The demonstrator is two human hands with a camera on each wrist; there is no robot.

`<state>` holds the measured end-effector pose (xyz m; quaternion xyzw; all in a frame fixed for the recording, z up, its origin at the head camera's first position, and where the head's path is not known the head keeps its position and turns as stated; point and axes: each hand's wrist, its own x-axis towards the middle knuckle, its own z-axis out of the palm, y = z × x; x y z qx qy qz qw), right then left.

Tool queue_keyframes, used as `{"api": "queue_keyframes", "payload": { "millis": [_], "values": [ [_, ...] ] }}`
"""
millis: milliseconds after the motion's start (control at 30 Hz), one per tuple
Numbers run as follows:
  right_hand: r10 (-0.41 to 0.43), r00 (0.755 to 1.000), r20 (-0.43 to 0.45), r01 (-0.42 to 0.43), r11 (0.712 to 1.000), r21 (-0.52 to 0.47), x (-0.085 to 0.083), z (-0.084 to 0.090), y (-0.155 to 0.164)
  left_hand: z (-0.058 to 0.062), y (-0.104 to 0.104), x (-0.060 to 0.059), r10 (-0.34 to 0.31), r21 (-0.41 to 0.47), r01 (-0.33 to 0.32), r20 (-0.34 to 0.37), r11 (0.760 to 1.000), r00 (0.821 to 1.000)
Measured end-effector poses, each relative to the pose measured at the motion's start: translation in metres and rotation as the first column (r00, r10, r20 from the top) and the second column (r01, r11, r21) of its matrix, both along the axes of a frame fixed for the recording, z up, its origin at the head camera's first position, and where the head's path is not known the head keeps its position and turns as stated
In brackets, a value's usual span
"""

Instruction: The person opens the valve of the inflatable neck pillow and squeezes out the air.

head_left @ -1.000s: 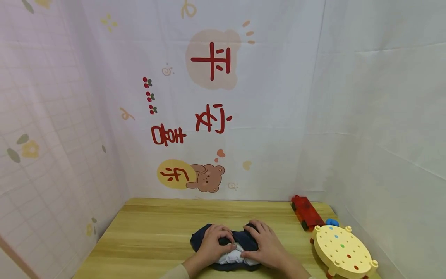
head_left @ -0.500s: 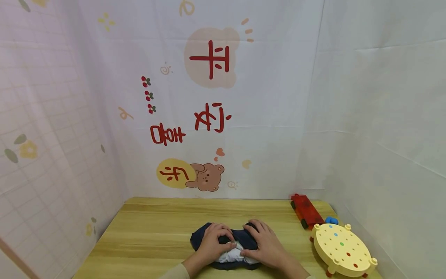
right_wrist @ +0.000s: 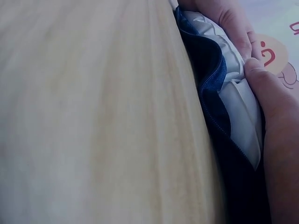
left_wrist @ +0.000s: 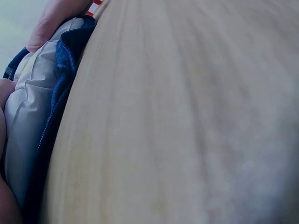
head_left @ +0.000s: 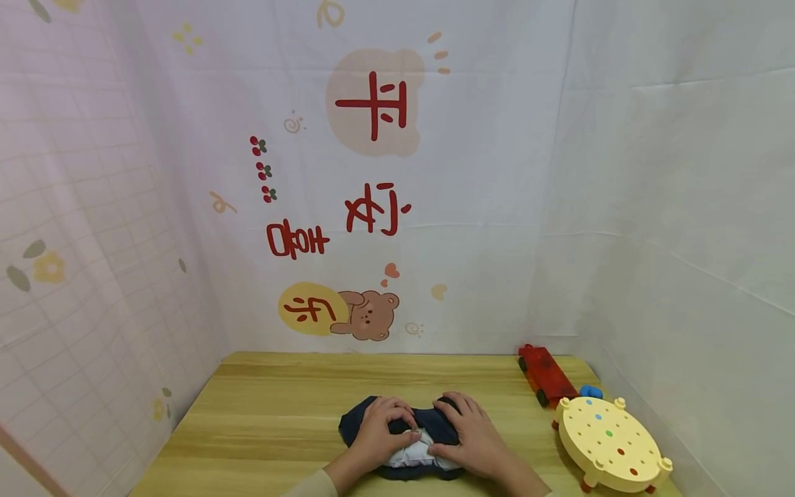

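Observation:
A dark blue padded fabric item with a white lining lies bunched on the wooden table, near its front edge. My left hand curls over its left half and pinches it at the middle. My right hand covers the right half, thumb pressed onto the white lining. In the left wrist view the blue zippered edge and white lining lie at the left. The right wrist view shows the blue edge, the lining and my right thumb on it.
A round cream toy board with coloured dots and small pegs sits at the table's right front. Behind it are a red toy vehicle and a small blue piece. Printed cloth walls close in the back and both sides.

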<state>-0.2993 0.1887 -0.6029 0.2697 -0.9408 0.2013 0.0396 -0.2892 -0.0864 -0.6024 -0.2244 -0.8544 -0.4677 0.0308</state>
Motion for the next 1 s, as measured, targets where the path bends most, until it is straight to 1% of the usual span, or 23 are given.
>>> {"api": "queue_keyframes", "payload": {
  "millis": [333, 667, 1000],
  "values": [
    [0.006, 1.000, -0.002, -0.006, 1.000, 0.006, -0.0007, -0.0046, 0.0007, 0.0001, 0.0006, 0.0017, 0.004, 0.008, -0.004, 0.009, 1.000, 1.000],
    [0.019, 1.000, 0.019, -0.018, 0.999, -0.027, 0.0004, -0.0043, 0.0010, 0.0012, -0.0004, 0.0004, 0.005, 0.015, -0.005, 0.012, 1.000, 1.000],
    [0.012, 0.999, 0.038, -0.012, 1.000, -0.012, -0.0001, -0.0058, 0.0013, -0.0001, 0.0007, 0.0017, 0.005, 0.011, -0.005, 0.002, 1.000, 1.000]
  ]
}}
